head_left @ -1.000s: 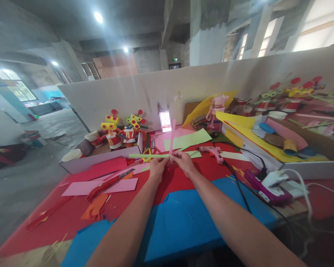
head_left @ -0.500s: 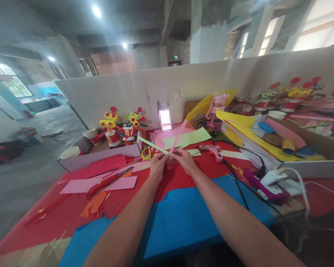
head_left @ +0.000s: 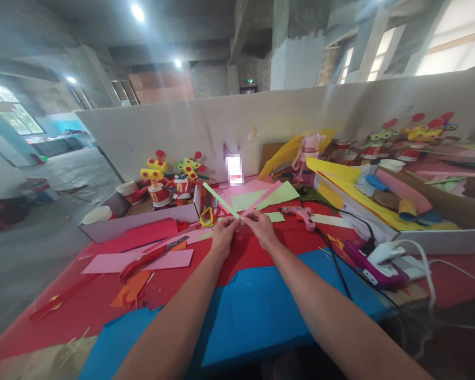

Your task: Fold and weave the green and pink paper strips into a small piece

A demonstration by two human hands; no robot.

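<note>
My left hand (head_left: 224, 235) pinches the near end of a light green paper strip (head_left: 220, 199), which slants up to the left. A pink paper strip (head_left: 262, 197) slants up to the right from the fingers of my right hand (head_left: 262, 228), closed on it. Both strips meet at the fingertips; how they join there is hidden by the fingers. Behind the hands lie light green paper (head_left: 288, 194) and pink paper (head_left: 243, 188). Yellow-handled scissors (head_left: 207, 216) rest just left of the green strip's lower part.
A pink glue gun (head_left: 306, 217) lies to the right, its cord running near a purple power strip (head_left: 374, 265). Paper-cup robot figures (head_left: 158, 190) stand in a box at left. Red-handled scissors (head_left: 136, 265) lie on pink paper. A box of paper scraps (head_left: 427, 237) stands at right.
The pink strip has swung lower to the right, and the green strip has tipped up more steeply, so the angle between them has shifted. Both hands stay in nearly the same place.
</note>
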